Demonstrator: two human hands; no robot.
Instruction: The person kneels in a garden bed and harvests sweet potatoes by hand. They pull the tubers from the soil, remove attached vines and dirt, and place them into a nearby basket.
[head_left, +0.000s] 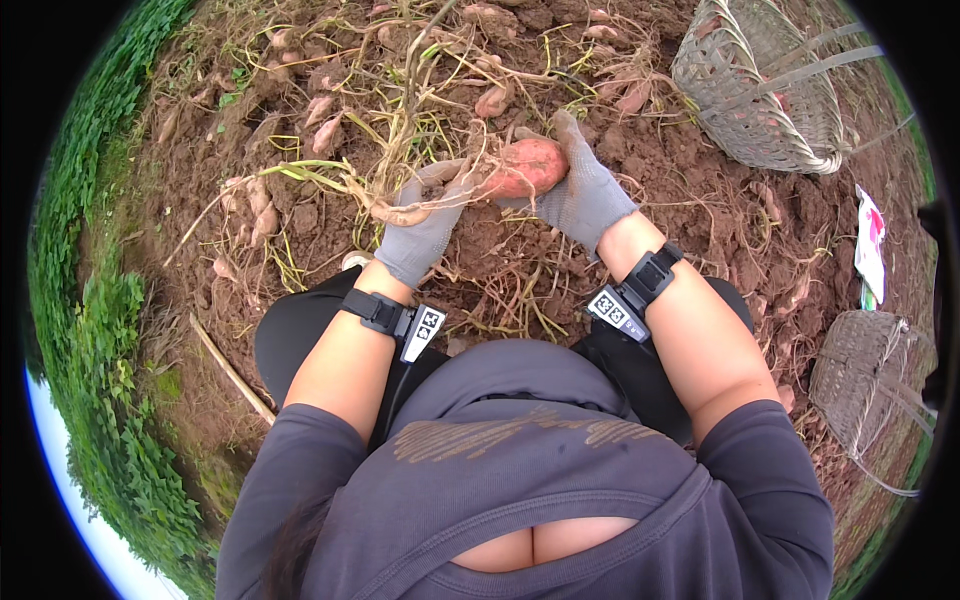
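Observation:
A large reddish sweet potato (530, 168) is held up in front of me, above the loose soil. My right hand (588, 198), in a grey glove, wraps round its right end with the thumb over the top. My left hand (422, 232), gloved likewise, is closed on the stringy roots and stems of the sweet potato vine (408, 130) at the other end. Pale, thin roots still join the sweet potato to this bunch. The left fingertips are partly hidden among the stems.
Dug sweet potatoes (328, 134) lie scattered over the brown soil (690, 165). One woven basket (740, 110) lies tipped at the upper right, another basket (862, 375) at the right edge. Between them is a white plastic bag (870, 245). A stick (230, 368) lies on the left, near green plants (100, 370).

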